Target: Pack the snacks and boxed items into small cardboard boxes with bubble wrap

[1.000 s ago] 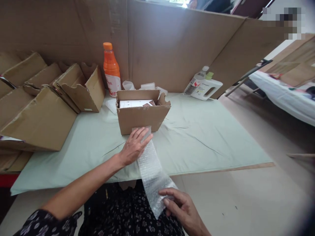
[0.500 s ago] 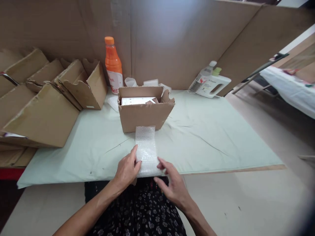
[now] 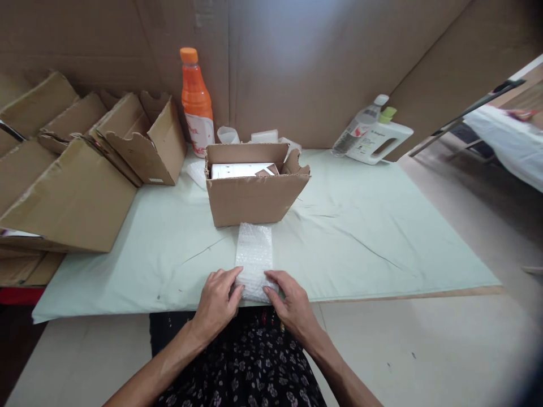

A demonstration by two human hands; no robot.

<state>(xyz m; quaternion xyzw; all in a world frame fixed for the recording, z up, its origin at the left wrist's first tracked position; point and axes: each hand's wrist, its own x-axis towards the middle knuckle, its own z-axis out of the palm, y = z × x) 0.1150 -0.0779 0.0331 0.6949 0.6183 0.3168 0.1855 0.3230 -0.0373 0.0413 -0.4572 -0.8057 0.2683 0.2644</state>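
A strip of clear bubble wrap (image 3: 255,249) lies on the green cloth at the table's front edge, its near end looking folded into a thicker layer. My left hand (image 3: 218,297) grips that near end from the left, thumb and fingers pinched at its side. On the opposite side my right hand (image 3: 291,299) holds it between thumb and curled fingers. Whether anything lies inside the folded part, I cannot tell. Just beyond the strip stands an open cardboard box (image 3: 254,200) with a slanted right side, and a white box (image 3: 237,170) shows inside it.
Several open cardboard bins (image 3: 85,198) crowd the left. Behind stand an orange bottle (image 3: 197,104) and pieces of bubble wrap (image 3: 229,135). A clear bottle (image 3: 358,130) and a white jug (image 3: 382,141) lean at the back right, before a cardboard wall (image 3: 297,68). Green cloth (image 3: 360,226) covers the table.
My right hand has closed in from the right and now grips the bubble wrap. My left hand has shifted slightly toward me. The camera view has moved a little.
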